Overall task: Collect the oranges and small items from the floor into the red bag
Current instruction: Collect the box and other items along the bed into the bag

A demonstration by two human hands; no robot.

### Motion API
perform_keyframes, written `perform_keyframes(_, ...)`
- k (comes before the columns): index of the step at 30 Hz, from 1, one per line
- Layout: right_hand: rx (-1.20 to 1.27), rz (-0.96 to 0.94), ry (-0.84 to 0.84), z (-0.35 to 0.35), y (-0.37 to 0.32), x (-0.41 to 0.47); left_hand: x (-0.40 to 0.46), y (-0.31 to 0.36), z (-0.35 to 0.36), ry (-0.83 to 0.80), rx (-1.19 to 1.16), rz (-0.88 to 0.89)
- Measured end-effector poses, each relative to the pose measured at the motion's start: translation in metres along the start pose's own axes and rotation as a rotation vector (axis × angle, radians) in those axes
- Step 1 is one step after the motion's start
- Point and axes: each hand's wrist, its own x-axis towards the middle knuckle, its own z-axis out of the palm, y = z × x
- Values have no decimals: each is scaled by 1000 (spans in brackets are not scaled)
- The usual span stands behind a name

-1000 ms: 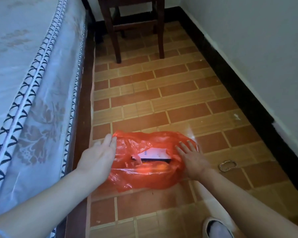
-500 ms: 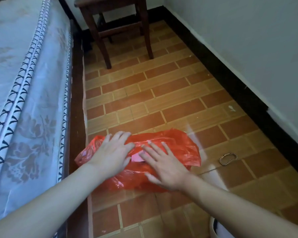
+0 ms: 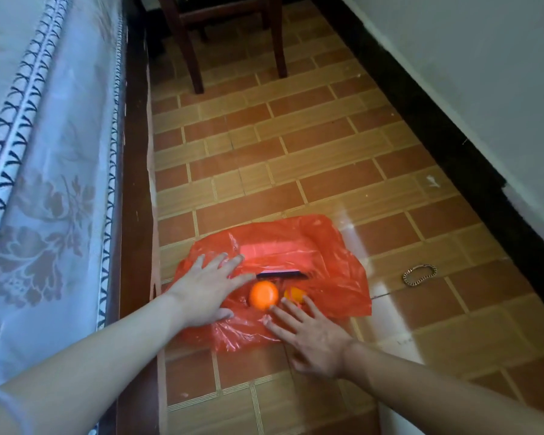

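Observation:
The red plastic bag [image 3: 336, 271] lies flattened on the tiled floor beside the bed. One orange [image 3: 263, 294] sits in plain sight at the bag's middle, and a second orange [image 3: 293, 294] is just right of it, partly behind my fingers. A thin dark flat item [image 3: 281, 274] lies above the oranges, and a pale rectangular shape shows through the plastic further back. My left hand [image 3: 206, 291] rests flat on the bag's left part with fingers spread. My right hand [image 3: 308, 335] lies flat on the bag's near edge, fingertips close to the oranges.
A metal chain bracelet [image 3: 419, 274] lies on the tiles right of the bag. The bed with its patterned cover [image 3: 44, 183] and wooden frame [image 3: 132, 215] runs along the left. A wooden chair [image 3: 233, 36] stands at the back. A dark baseboard [image 3: 446, 146] lines the right wall.
Both hands have slid apart and toward me over the bag. The plastic has spread flatter and the two oranges and the dark item now show between the hands.

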Motion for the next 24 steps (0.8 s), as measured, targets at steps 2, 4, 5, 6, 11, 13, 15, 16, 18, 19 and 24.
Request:
perform_keyframes(2, -5, 11, 36, 2, -4, -3, 2, 5, 2, 29, 46, 115)
perform_keyframes(4, -5, 29, 63, -2, -4, -5, 3, 11, 8, 2, 108, 137)
perform_keyframes(5, -7, 35, 67, -4, -3, -4, 3, 11, 12, -27, 138, 113)
perform_keyframes(6, -11, 39, 69, -6, -3, -4, 3, 9, 15, -52, 165, 77)
perform_keyframes(11, -55, 21, -15, 0, -3, -7, -2, -12, 19, -124, 209, -91)
perform_keyframes(13, -58, 11, -59, 3, -4, -8, -2, -12, 17, -125, 207, -96)
perform_keyframes(15, -51, 16, -126, 7, -7, -8, -1, -11, 14, -91, 198, -102)
perform_keyframes(16, -46, 26, -165, 8, -8, -9, 1, -11, 11, -66, 184, -119)
perform_keyframes(18, -35, 36, -246, 9, -11, -11, 4, -14, 5, -4, 140, -180)
perform_keyframes(19, -28, 34, -290, 9, -13, -12, 5, -16, 1, 29, 109, -221)
perform_keyframes(24, -51, -90, -160, -11, -24, -8, 10, -17, -3, 178, -89, -397)
